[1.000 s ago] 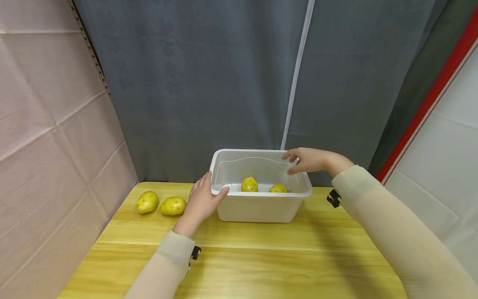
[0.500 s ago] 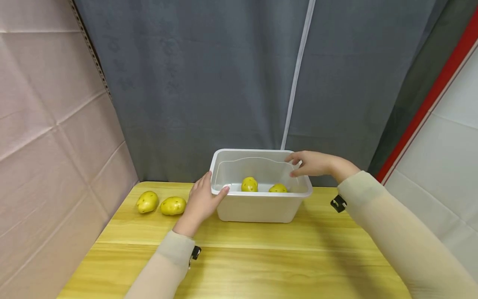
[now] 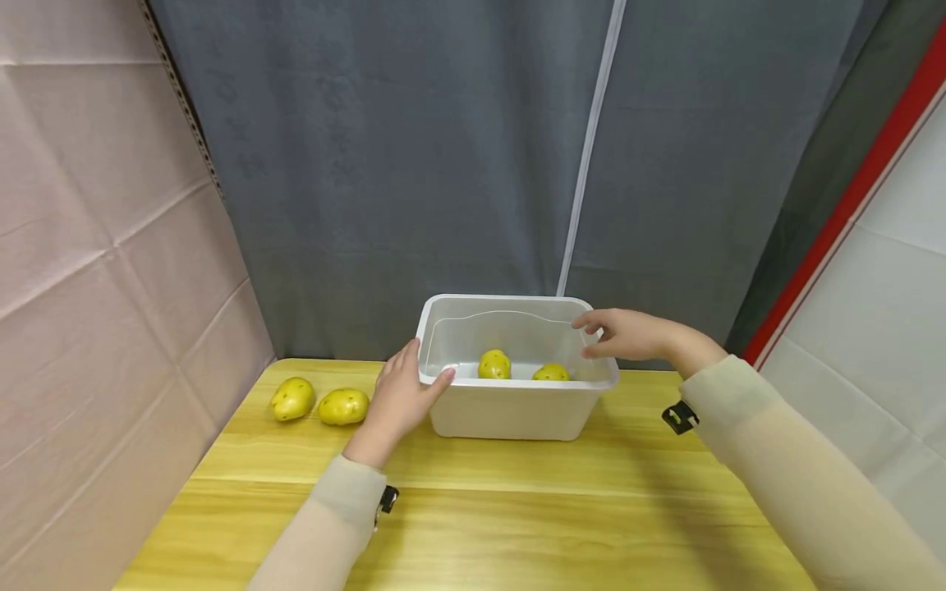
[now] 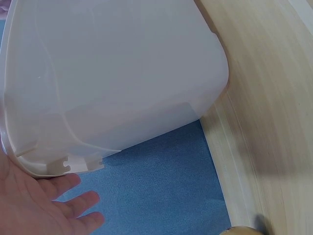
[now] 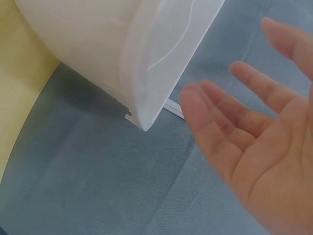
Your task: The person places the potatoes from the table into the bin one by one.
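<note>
A white plastic bin [image 3: 517, 410] stands at the far edge of the wooden table, with two yellow potatoes [image 3: 493, 364] inside. My left hand [image 3: 399, 394] holds its front left corner, the thumb over the rim and the fingers outside. In the left wrist view that hand's fingers [image 4: 73, 203] spread past the corner, and its thumb is hidden. My right hand [image 3: 628, 335] hovers at the bin's right end, overlapping the rim in the head view. Its fingers [image 5: 195, 107] are loosely bent and hold nothing; the right wrist view shows a gap to the bin.
Two more potatoes [image 3: 342, 406] lie on the wooden table [image 3: 473, 525], left of my left hand. A dark grey curtain [image 3: 384, 180] hangs right behind the table. Pale panels [image 3: 111, 328] stand at either side.
My right hand has drifted right and slightly toward me, from over the bin's inside to its right rim. The left hand, the bin and the potatoes have stayed in place.
</note>
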A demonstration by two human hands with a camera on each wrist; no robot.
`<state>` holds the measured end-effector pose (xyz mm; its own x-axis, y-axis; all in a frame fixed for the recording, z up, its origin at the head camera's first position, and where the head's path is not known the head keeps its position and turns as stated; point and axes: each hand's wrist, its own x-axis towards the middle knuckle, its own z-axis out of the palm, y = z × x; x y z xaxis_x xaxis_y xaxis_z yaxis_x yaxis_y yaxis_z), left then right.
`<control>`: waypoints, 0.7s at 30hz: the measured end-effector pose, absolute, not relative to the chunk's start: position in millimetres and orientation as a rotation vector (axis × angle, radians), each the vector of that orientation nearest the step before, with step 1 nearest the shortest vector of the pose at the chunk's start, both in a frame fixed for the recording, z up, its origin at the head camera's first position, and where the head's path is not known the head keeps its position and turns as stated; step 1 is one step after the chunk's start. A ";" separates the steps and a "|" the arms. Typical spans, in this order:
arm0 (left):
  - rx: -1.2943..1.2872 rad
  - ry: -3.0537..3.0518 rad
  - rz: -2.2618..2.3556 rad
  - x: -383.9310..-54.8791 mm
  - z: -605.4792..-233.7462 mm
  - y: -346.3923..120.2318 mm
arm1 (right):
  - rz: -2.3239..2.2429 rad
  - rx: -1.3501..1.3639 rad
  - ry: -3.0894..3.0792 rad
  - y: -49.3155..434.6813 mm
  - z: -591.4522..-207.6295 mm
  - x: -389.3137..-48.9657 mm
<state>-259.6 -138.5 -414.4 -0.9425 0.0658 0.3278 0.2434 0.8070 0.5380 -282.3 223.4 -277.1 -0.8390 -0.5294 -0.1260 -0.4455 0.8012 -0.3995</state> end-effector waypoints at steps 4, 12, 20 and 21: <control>-0.238 -2.698 -0.864 -259.9 -414.0 -138.3 | -0.548 -0.756 2.763 225.4 -279.4 -278.2; -0.240 -2.698 -0.863 -259.5 -413.7 -138.2 | -0.562 -0.794 2.795 232.8 -285.1 -272.5; -0.239 -2.693 -0.864 -258.7 -413.5 -137.7 | -0.593 -0.812 2.842 240.4 -291.4 -264.3; -0.238 -2.694 -0.864 -258.5 -413.4 -137.7 | -0.598 -0.808 2.849 241.4 -292.3 -263.1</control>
<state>-258.5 -137.7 -413.4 -0.9408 0.0650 0.3326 0.2463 0.8052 0.5395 -263.1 241.4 -292.3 -0.8503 -0.5262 -0.0076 -0.4787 0.7794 -0.4042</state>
